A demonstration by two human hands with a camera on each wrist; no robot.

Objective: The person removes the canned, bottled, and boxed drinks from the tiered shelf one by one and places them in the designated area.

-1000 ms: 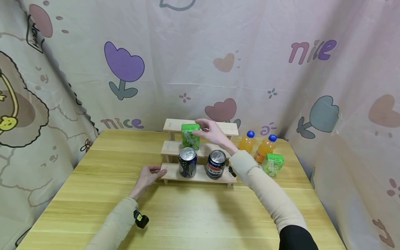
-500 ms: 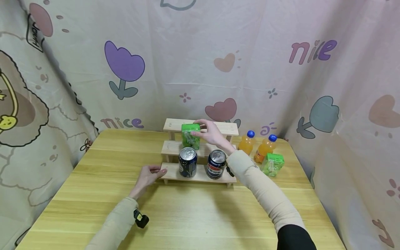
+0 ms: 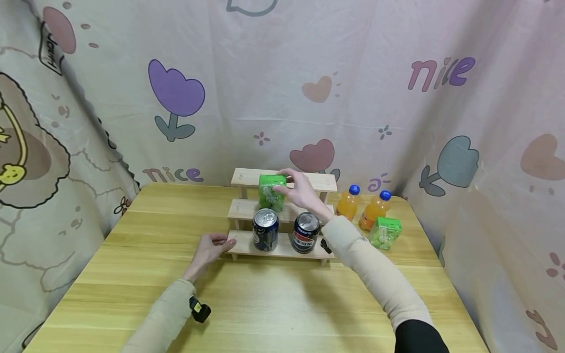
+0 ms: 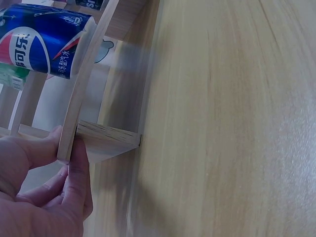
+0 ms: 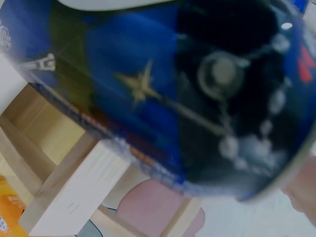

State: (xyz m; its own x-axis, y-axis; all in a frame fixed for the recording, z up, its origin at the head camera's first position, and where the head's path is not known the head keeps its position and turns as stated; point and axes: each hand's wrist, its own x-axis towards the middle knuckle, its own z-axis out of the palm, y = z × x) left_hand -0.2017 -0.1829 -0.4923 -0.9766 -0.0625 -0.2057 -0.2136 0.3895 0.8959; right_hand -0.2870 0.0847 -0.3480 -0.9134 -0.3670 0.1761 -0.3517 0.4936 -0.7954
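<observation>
My left hand pinches the left end of the lowest board of a three-tier wooden shelf; in the left wrist view the thumb lies above the board and fingers below. With my right hand I hold a green drink carton by its right side, at the left part of the middle tier. Two dark blue soda cans stand upright on the lowest tier, a left can and a right can. The right wrist view is mostly filled by a blurred blue can, which hides the carton.
Right of the shelf stand two orange juice bottles with blue caps, one nearer the shelf and one farther right. A second green carton sits in front of them. A printed curtain hangs behind the wooden table.
The green carton has shifted slightly to the right along the middle tier with my right hand on it. My left hand keeps its place on the lowest board.
</observation>
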